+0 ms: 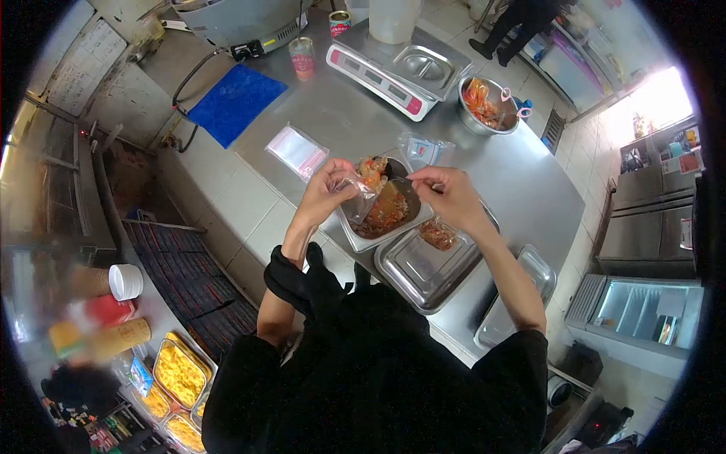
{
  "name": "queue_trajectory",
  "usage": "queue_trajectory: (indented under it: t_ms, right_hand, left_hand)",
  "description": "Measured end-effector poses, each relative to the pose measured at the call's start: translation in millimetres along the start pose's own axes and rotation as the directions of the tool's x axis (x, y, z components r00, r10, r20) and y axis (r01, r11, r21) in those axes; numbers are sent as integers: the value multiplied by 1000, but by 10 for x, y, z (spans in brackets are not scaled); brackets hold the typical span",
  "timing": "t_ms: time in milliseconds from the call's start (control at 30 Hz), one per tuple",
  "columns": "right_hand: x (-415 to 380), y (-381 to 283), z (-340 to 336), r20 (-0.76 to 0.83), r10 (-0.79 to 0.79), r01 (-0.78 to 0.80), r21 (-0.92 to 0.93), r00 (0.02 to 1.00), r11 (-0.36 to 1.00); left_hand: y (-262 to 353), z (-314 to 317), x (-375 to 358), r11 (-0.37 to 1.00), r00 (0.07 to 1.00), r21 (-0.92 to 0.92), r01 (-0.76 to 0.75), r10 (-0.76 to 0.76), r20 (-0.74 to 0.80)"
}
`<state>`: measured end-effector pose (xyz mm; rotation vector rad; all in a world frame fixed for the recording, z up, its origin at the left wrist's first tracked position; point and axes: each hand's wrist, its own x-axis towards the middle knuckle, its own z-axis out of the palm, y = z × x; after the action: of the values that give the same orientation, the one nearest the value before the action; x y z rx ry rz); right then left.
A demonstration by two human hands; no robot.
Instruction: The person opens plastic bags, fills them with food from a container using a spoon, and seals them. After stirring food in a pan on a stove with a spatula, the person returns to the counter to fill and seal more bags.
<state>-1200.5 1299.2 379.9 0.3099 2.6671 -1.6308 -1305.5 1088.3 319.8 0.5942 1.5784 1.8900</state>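
Note:
My left hand (333,189) pinches a small clear plastic bag (361,200) above a deep metal pan (364,244) of chopped reddish-brown food. A lump of food (373,170) shows at the bag's top; whether it is inside cannot be told. Thumb and fingers of my right hand (448,195) close on the thin handle of a utensil (401,179), whose end is hard to make out. Below that hand, a filled clear bag (439,234) rests on a metal lid (412,274). A stack of flat clear bags (296,150) lies left of the pan.
At the back stand a white scale (376,79), a metal bowl (488,125) with bagged red food and pink-handled scissors, and a glass (301,59). A blue mat (236,102) lies at the table's left. Another person's legs (514,30) show at far right.

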Motion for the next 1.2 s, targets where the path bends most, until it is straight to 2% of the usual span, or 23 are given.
queue_trajectory:
  t_ms: [33,100,233,300,400,533,600,667,733,767,800,833,900,933,1000,1133,1200]
  right_hand:
    - [-21,-26,20,1,-3,3,0,1000,1000]
    - [-71,-131,33,-55,-104,90,-220,993,971]
    - [-108,-297,7,-27,-127,112,-328,992,938]
    - [-71,-296,-28,29,-100,103,-415,995,904]
    - [-45,-373,-73,107,-108,143,-408,988,902]
    - [-11,-465,-106,120,-150,188,-446,981,875]
    - [18,-478,-120,145,-244,283,-502,959,817]
    - [-1,-562,-104,136,-253,286,-550,958,785]
    - [-38,-616,-30,128,-263,286,-596,956,750]
    - [-68,-629,28,111,-312,296,-708,944,641]
    - [-100,-638,57,101,-362,291,-804,927,519]
    - [-130,-650,55,98,-367,290,-806,925,516]
    - [-179,-698,33,76,-404,248,-886,911,392]
    - [-199,-732,3,77,-408,250,-887,910,389]
    - [-251,-801,-69,61,-320,212,-862,946,461]
    - [-360,-849,-77,41,-292,178,-869,955,461]
    - [-380,-845,-26,97,-257,202,-884,962,422]
  left_hand:
    - [0,-8,2,1000,1000,21,-6,7,-30]
    - [20,-11,-12,999,998,21,29,-28,-51]
    - [159,67,-56,988,980,-49,145,-151,-127]
    - [85,15,-47,986,980,-9,166,-166,-113]
    - [71,-40,-30,974,975,78,214,-208,-81]
    - [239,-7,-37,940,953,156,304,-299,-54]
    - [244,-1,-33,951,962,144,272,-269,-38]
    - [251,16,-17,963,972,133,236,-235,-23]
    - [249,56,-1,968,990,206,143,-138,-39]
    - [241,69,8,969,990,207,138,-133,-38]
    - [221,77,16,984,991,111,137,-136,-17]
    - [198,88,28,991,991,14,135,-135,5]
    - [113,136,37,994,994,-46,103,-104,-17]
    - [83,163,47,991,996,-108,75,-80,-41]
    - [55,219,72,993,998,-114,37,-43,-47]
    - [107,328,106,989,999,-149,-11,3,-54]
    - [131,370,120,987,998,-158,-21,12,-58]
